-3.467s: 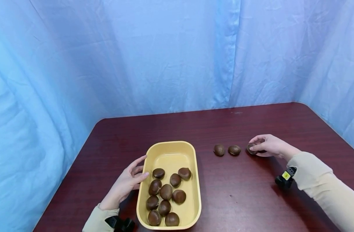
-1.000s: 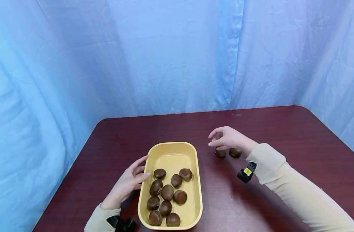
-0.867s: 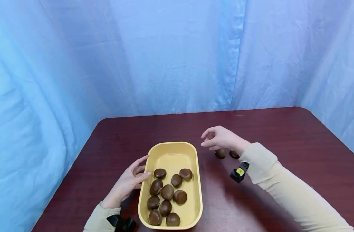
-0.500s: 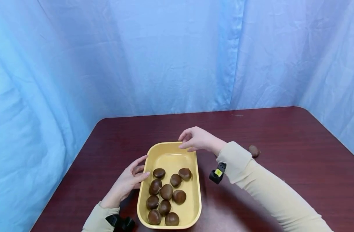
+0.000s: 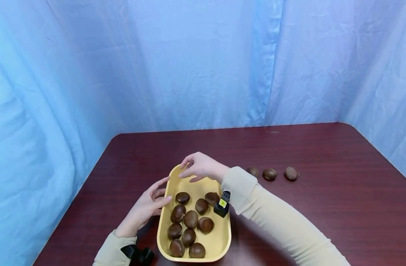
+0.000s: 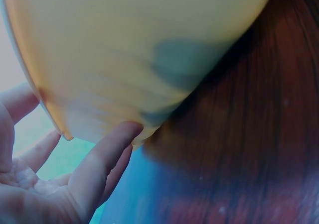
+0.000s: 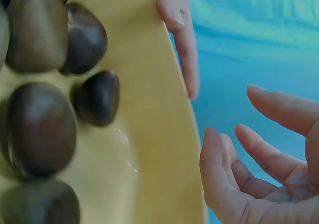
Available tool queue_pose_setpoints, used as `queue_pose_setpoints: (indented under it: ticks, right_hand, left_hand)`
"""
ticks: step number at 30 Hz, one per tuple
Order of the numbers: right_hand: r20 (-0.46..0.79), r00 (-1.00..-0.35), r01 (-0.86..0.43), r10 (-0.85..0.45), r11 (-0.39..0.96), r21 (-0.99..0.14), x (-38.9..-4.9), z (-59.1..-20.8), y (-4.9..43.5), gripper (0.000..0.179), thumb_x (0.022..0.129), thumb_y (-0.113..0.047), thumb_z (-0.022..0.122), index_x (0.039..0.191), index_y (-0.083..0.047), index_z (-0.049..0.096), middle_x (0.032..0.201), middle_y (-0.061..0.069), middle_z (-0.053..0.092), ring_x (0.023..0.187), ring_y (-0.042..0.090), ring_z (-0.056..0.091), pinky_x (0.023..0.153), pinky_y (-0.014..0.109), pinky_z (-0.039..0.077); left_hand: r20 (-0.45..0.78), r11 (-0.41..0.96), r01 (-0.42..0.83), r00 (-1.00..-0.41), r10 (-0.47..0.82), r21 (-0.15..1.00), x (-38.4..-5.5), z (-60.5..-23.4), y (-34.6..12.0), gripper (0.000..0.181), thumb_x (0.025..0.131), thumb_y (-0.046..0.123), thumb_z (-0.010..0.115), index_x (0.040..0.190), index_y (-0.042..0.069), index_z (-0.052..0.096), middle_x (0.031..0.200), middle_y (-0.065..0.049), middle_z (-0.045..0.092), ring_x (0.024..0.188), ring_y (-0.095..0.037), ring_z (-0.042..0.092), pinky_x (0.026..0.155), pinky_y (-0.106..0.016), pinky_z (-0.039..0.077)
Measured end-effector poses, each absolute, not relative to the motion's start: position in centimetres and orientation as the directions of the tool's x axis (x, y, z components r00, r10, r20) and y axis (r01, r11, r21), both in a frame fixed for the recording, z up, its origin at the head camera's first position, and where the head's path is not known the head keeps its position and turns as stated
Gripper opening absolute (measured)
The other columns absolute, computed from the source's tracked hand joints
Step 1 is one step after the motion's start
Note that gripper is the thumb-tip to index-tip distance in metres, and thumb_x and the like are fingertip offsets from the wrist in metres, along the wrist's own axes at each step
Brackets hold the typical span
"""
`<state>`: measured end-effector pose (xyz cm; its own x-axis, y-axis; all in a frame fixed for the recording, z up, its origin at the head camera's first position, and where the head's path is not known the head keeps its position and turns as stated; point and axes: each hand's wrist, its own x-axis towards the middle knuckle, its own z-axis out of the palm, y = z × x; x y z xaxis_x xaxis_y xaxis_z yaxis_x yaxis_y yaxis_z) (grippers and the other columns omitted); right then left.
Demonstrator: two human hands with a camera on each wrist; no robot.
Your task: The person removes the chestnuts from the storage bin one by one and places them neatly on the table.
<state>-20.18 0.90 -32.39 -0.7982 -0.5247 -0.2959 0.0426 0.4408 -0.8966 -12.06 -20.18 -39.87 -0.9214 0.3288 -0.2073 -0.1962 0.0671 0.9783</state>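
Observation:
A yellow tray [image 5: 219, 236] holds several glossy brown chestnuts [image 5: 191, 220], clustered toward its near end. My left hand [image 5: 144, 210] grips the tray's left side, thumb over the rim and fingers along the outer wall; the left wrist view shows fingertips [image 6: 130, 129] against that wall. Over the tray's far end hovers my right hand [image 5: 203, 166], fingers loosely bent and holding nothing. The right wrist view shows its thumb and fingers apart beside the rim. Three chestnuts lie in a row on the table right of the tray: the left one [image 5: 252, 171], middle one [image 5: 269, 174] and right one [image 5: 291, 173].
The dark red-brown wooden table [image 5: 262, 144] has a rounded far edge. Light blue curtains [image 5: 196, 66] hang behind it and along both sides. My right forearm sleeve [image 5: 276, 210] reaches across the table from the lower right, passing in front of the row.
My right hand has let go of the rightmost chestnut, then swept left past the row and over the tray. The left hand and tray have stayed in place.

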Motion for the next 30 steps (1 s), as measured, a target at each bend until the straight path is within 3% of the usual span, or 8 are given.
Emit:
queue_pose_setpoints:
  ticks: [9,18,26,30]
  right_hand:
    - [-0.36,-0.786,0.095,-0.503,0.477,-0.874,-19.9,-34.9,-0.3,0.026,0.083,-0.013,0.073,0.107,-0.006,0.064,0.102,0.007,0.061,0.093,0.018,0.06,0.075,0.034,0.057]
    - [-0.371,-0.772,0.034,-0.516,0.549,-0.835,-19.3,-36.0,-0.6,0.032,0.079,-0.016,0.076,0.107,-0.007,0.063,0.089,0.004,0.062,0.083,0.019,0.062,0.071,0.033,0.057]
    - [-0.394,-0.777,0.017,-0.491,0.609,-0.793,-19.1,-37.1,-0.9,0.047,0.073,-0.02,0.082,0.113,-0.006,0.06,0.107,0.005,0.058,0.082,0.016,0.058,0.064,0.03,0.055]
    - [-0.386,-0.784,0.01,-0.486,0.611,-0.791,-19.0,-37.5,-1.0,0.049,0.072,-0.019,0.083,0.112,-0.005,0.059,0.1,0.005,0.057,0.077,0.016,0.058,0.061,0.029,0.055]
  left_hand:
    - [-0.209,0.068,-0.198,-0.919,0.336,0.978,-12.0,-39.9,-20.1,0.07,0.095,0.013,0.057,0.151,0.01,0.017,0.138,-0.032,0.036,0.105,-0.024,0.063,0.078,-0.04,0.056]
    - [-0.222,0.08,-0.207,-0.918,0.327,0.975,-11.8,-39.8,-20.2,0.07,0.095,0.013,0.057,0.151,0.011,0.017,0.139,-0.03,0.037,0.106,-0.024,0.062,0.078,-0.04,0.056]
    - [-0.219,0.093,-0.199,-0.922,0.32,0.976,-11.7,-39.7,-20.2,0.067,0.096,0.012,0.055,0.151,0.012,0.018,0.138,-0.031,0.037,0.107,-0.024,0.062,0.08,-0.04,0.056]
    - [-0.225,0.093,-0.206,-0.923,0.312,0.974,-11.6,-39.8,-20.2,0.067,0.096,0.011,0.055,0.151,0.012,0.018,0.139,-0.03,0.037,0.107,-0.023,0.062,0.079,-0.04,0.056]
